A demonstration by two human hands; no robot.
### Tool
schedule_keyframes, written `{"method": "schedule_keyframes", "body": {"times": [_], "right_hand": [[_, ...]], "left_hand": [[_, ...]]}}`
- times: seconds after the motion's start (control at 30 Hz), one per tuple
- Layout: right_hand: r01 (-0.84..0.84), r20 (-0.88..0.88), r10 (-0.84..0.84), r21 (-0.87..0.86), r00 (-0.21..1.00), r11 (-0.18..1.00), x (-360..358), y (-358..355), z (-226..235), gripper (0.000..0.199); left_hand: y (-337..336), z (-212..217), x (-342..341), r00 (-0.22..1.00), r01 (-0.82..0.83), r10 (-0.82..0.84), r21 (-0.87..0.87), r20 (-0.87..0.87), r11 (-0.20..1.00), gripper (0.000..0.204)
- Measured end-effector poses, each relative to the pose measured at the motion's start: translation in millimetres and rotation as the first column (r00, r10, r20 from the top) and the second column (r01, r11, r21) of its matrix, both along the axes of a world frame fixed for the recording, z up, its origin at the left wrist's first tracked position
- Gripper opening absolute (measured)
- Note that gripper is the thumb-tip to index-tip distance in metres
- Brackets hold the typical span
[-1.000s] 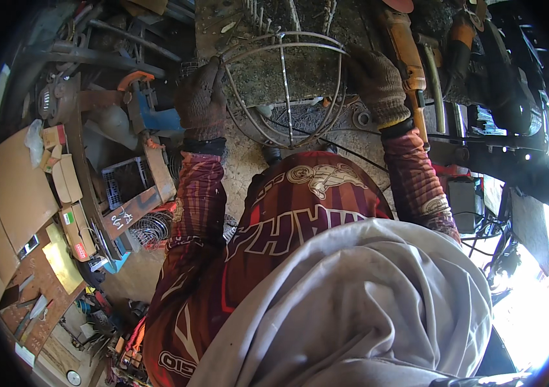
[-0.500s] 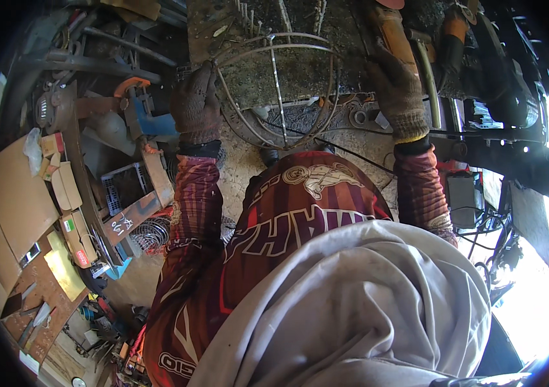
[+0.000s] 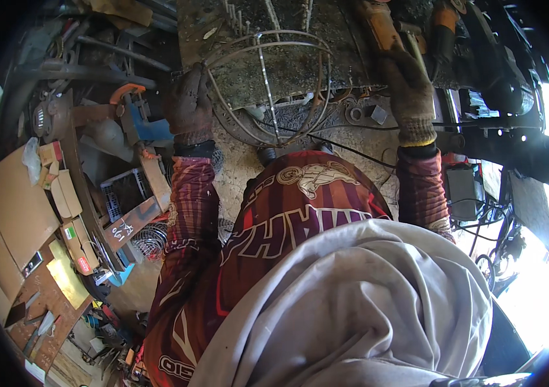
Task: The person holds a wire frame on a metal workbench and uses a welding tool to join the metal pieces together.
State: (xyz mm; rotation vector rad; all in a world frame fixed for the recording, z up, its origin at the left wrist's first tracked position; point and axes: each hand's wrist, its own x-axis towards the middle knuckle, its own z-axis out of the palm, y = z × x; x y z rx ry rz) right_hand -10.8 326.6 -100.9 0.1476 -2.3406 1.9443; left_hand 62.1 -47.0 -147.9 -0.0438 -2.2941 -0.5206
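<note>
My gloved left hand [image 3: 189, 106] grips the left rim of a round wire cage [image 3: 268, 84], which stands tilted against the rusty metal bench top [image 3: 345, 58]. My gloved right hand [image 3: 410, 97] is off to the cage's right, fingers curled at the bench edge. It sits just below an orange power tool [image 3: 377, 22], and a thin pale rod [image 3: 416, 51] sticks out above it. The glove hides whether it holds either one. A grey cloth and my maroon jersey fill the lower middle of the view.
A blue clamp-like tool [image 3: 145, 126] and a small crate [image 3: 122, 193] lie left of the bench. Cardboard pieces and boxes [image 3: 22, 206] pile up at the far left. More tools [image 3: 445, 32], cables [image 3: 481, 219] and a dark box [image 3: 461, 190] crowd the right.
My right hand has shifted right and slightly down, away from the cage's right rim toward the orange tool. The left hand has kept its grip on the cage.
</note>
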Motion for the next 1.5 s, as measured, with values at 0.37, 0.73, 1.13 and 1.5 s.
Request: {"method": "schedule_keyframes", "body": {"times": [0.37,0.73,1.13,1.5], "right_hand": [[0.594,-0.187,-0.634,-0.232,0.75,0.77,15,111,13,0.043],[0.872,-0.048,-0.875,-0.073,0.481,0.483,3,201,-23,0.049],[0.904,-0.327,-0.88,0.367,0.345,0.218,-24,265,-48,0.093],[0.797,-0.152,-0.858,0.476,0.49,0.371,-31,277,-54,0.057]], "left_hand": [[-9,-12,-2,0.999,0.03,-0.031,0.012,0.029,0.999,0.024],[-6,-11,3,1.0,-0.012,0.013,-0.029,0.028,0.999,0.023],[-32,-40,10,0.957,0.074,-0.208,0.522,0.203,0.85,0.031],[-8,-16,5,0.978,-0.033,0.031,0.01,0.205,0.999,0.033]]}}
